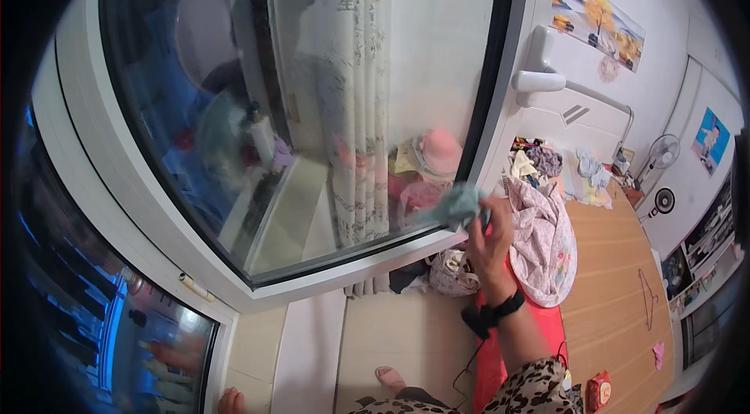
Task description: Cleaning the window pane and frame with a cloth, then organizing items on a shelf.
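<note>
My right hand, with a black band on its wrist, grips a crumpled teal cloth. The cloth lies against the lower right corner of a large glass pane, overlapping the white frame around it. Only the fingers of my left hand show, at the bottom edge beside the white frame of the lower left glass; whether they hold anything is hidden. Through or reflected in the pane appear a pale curtain bearing writing, a pink hat and a dark figure.
A latch piece sits on the lower left frame. To the right, a floral cloth covers part of a wooden board with a clothes hanger on it. A red packet lies nearer. Below, a fabric bag stands on the floor.
</note>
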The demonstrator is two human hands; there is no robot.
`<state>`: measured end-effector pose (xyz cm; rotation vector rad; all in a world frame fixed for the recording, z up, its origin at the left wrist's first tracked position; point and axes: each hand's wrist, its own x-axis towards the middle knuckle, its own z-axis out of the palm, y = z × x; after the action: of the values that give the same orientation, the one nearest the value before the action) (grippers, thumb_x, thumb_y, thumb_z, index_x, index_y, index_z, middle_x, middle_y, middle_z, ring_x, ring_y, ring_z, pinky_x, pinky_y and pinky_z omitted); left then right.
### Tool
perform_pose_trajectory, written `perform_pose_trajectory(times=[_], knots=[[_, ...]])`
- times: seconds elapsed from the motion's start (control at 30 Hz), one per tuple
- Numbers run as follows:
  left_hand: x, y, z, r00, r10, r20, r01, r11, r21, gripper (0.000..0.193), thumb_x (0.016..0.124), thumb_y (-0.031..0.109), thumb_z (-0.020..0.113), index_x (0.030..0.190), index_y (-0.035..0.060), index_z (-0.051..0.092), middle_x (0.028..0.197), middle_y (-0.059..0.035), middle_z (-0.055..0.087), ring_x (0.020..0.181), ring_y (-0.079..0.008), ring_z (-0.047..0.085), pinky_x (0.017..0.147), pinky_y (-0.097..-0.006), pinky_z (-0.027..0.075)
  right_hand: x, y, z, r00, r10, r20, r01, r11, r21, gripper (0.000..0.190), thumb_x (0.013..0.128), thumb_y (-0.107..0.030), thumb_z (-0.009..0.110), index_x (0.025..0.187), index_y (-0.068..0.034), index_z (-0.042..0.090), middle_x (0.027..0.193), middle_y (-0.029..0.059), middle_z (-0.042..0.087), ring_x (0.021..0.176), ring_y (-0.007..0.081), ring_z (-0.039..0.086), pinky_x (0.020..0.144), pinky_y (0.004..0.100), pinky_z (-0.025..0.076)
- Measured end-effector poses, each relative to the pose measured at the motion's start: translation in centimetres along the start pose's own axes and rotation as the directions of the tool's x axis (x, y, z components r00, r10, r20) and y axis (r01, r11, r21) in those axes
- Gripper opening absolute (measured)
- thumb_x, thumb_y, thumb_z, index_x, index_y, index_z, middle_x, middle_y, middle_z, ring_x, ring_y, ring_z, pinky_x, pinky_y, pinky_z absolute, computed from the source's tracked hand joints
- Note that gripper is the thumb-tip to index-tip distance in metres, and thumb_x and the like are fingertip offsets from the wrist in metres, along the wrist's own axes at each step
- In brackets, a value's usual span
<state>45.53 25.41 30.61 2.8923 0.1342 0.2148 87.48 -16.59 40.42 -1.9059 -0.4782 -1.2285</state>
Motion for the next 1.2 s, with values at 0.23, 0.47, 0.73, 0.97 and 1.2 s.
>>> perform_pose_trajectory(times=[0.23,0.47,0.73,0.97,1.2], knots=[[0.9,0.5,0.2,1.000,0.019,-0.012,-0.020,1.000,-0.018,0.054,0.089,0.016,0.055,0.136,-0.0020,0.037,0.140,-0.0222,0.037,0.130,-0.0384,0.033,0.109,-0.0468,0.025,7.8,-2.2,5.1,0.956,-0.281,-0.081,0.258,0.942,-0.216,0.031,0.071,0.006,0.060,0.100,-0.002,0.062,0.108,0.0204,0.058,0.097,0.0377,0.057,0.085,0.0409,0.048],[0.5,0.5,0.3,0.998,0.028,-0.065,-0.027,1.000,0.003,0.054,0.088,0.015,0.059,0.135,-0.0014,0.038,0.139,-0.0205,0.039,0.129,-0.0381,0.033,0.109,-0.0469,0.026,-0.6,-2.7,4.6,0.863,-0.140,0.485,0.039,0.976,0.213,0.029,0.071,0.005,0.057,0.098,-0.001,0.060,0.107,0.0210,0.057,0.098,0.0378,0.058,0.085,0.0405,0.048],[0.2,0.2,0.7,0.999,-0.031,-0.040,0.031,1.000,0.003,0.054,0.087,0.013,0.060,0.135,-0.0013,0.039,0.138,-0.0199,0.040,0.128,-0.0380,0.035,0.108,-0.0466,0.028,14.9,-7.7,5.7,0.945,-0.205,-0.253,0.234,0.968,0.090,0.044,0.074,0.008,0.048,0.118,0.004,0.050,0.126,0.0284,0.047,0.120,0.0431,0.046,0.102,0.0430,0.037],[-0.1,0.8,0.6,0.999,0.013,-0.035,-0.010,0.998,0.064,0.053,0.088,0.016,0.058,0.134,-0.0031,0.039,0.138,-0.0204,0.040,0.128,-0.0375,0.035,0.108,-0.0462,0.028,23.6,-8.2,8.0,0.863,-0.138,-0.486,0.121,0.990,-0.067,0.045,0.085,-0.005,0.046,0.127,0.008,0.041,0.138,0.0313,0.034,0.130,0.0459,0.030,0.111,0.0471,0.024],[-0.4,1.0,0.5,0.999,-0.047,-0.016,0.048,0.997,0.063,0.051,0.090,0.020,0.056,0.132,-0.0039,0.041,0.138,-0.0215,0.040,0.129,-0.0384,0.033,0.109,-0.0473,0.027,20.1,-9.0,10.0,0.878,-0.339,-0.338,0.354,0.935,-0.018,0.038,0.079,0.005,0.050,0.117,0.004,0.053,0.131,0.0270,0.046,0.125,0.0418,0.042,0.106,0.0468,0.032]])
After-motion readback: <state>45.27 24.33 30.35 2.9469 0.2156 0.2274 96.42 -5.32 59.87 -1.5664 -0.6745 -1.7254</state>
